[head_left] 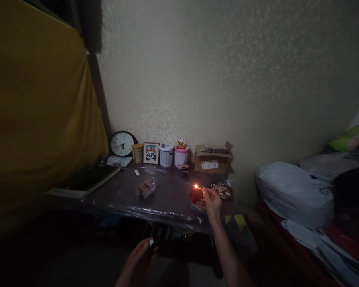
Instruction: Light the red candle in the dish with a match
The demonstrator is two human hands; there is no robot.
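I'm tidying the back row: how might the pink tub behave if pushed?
The pink tub would likely slide, since the plastic-covered table looks glossy. Pushed high, it might tip, being taller than wide. The figurine perched on top could topple off.

Tabletop lies open between wrapped pack and dish — tubs block behind.

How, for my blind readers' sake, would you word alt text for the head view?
A person's right hand holds a burning match by a round dish on a dimly lit table. The left hand, lower down, holds a small pale item. Behind stand a clock, a framed picture and a cardboard box.
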